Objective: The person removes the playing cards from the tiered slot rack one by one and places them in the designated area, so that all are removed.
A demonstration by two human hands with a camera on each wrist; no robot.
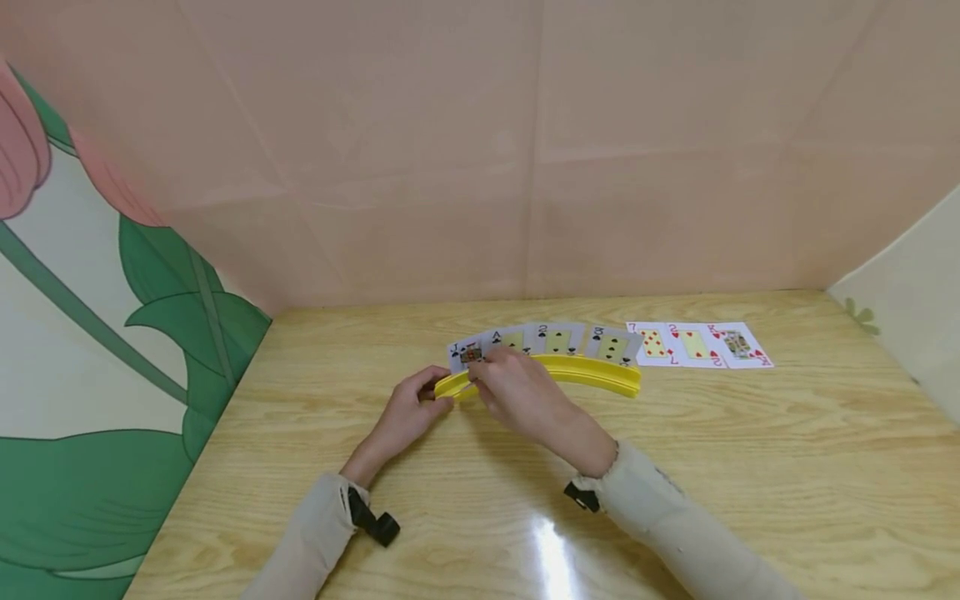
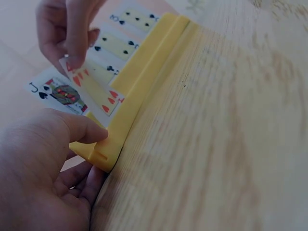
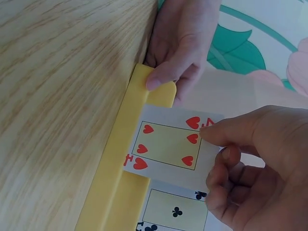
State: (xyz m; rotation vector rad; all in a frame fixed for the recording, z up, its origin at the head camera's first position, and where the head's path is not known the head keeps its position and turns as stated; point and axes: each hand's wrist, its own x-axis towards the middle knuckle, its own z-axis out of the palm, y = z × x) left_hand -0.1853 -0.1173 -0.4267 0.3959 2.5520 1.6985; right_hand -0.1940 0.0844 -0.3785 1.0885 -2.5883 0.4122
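A curved yellow playing card holder (image 1: 592, 377) lies on the table, with several black-suited cards standing in its back part. My left hand (image 1: 405, 408) grips its left end, thumb on the front and fingers behind. Between thumb and fingers, my right hand (image 1: 521, 396) pinches a four of hearts (image 3: 166, 147) by its upper edge. The lower edge of this card meets the holder near the left end, in front of the jack of spades (image 2: 65, 96). An ace of clubs (image 3: 177, 202) stands beside it, partly covered by the hearts card in the right wrist view.
To the right of the holder, a seven of diamonds (image 1: 654, 343), a two of hearts (image 1: 692, 343) and a king of hearts (image 1: 737, 343) lie face up in a row. A pink wall (image 1: 450, 167) rises behind the wooden table (image 1: 465, 517), and a flower-patterned wall (image 1: 82, 333) stands left.
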